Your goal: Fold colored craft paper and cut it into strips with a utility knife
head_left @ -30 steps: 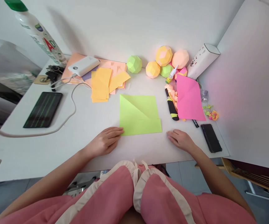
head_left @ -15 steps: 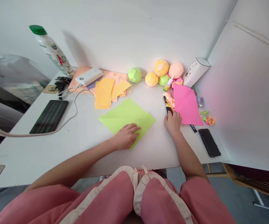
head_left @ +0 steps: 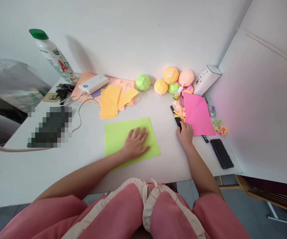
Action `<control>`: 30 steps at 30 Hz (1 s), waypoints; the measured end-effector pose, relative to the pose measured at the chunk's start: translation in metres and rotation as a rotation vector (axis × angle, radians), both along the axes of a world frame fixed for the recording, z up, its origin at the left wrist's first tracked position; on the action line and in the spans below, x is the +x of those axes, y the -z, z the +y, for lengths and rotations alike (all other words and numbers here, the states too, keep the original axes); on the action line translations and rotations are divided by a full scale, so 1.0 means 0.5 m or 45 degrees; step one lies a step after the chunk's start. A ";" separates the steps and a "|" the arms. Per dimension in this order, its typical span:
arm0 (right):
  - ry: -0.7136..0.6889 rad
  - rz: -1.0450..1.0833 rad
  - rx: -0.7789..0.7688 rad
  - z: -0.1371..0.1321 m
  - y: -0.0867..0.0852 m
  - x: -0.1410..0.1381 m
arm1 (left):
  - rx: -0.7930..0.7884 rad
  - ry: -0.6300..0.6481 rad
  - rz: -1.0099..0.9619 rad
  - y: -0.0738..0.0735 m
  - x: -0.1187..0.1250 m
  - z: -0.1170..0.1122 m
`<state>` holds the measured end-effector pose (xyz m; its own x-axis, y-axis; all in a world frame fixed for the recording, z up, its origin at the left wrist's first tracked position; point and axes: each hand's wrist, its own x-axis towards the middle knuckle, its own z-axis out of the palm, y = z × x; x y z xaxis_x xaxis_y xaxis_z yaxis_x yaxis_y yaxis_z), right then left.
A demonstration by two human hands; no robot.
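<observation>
A green paper sheet [head_left: 118, 134] lies flat on the white table [head_left: 84, 162] in front of me. My left hand [head_left: 135, 142] rests on it, palm down, fingers spread. My right hand [head_left: 185, 133] is to the right, fingers curled over the near end of a black and yellow marker [head_left: 175, 117] that lies beside a pink sheet [head_left: 197, 113]. Whether the hand grips the marker firmly is hard to see.
Orange paper strips [head_left: 111, 98], a white power bank [head_left: 93, 84] with cable, a bottle with a green cap [head_left: 51, 56], paper balls [head_left: 170, 79], a glue bottle [head_left: 178, 92], a white box [head_left: 205, 79], a black phone [head_left: 221, 153] and a blurred dark device [head_left: 50, 126] lie around.
The green sheet has turned from a diamond angle to lie square, with my left hand now flat on its middle. My right hand stays at the marker, which has shifted slightly.
</observation>
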<state>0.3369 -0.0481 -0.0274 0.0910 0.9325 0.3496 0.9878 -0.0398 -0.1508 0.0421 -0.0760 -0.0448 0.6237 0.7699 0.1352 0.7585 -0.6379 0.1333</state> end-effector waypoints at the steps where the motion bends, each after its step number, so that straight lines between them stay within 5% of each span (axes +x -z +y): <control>1: -0.019 0.010 -0.006 -0.010 -0.008 0.001 | 0.002 -0.025 -0.017 0.004 -0.006 0.014; 9: -0.571 0.565 -0.084 -0.221 -0.070 0.009 | -0.050 -0.141 -0.112 0.003 -0.031 0.052; 15: -0.646 0.560 -0.198 -0.362 -0.067 0.013 | -0.140 -0.176 -0.057 -0.018 -0.035 0.048; 30: -0.586 0.581 -0.206 -0.375 -0.069 0.013 | -0.139 -0.143 0.058 -0.020 -0.037 0.049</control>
<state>0.3432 -0.2357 0.0069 -0.2233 0.9490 0.2226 0.7480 0.3133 -0.5851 0.0239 -0.0517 -0.0349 0.5368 0.8435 0.0202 0.8309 -0.5326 0.1608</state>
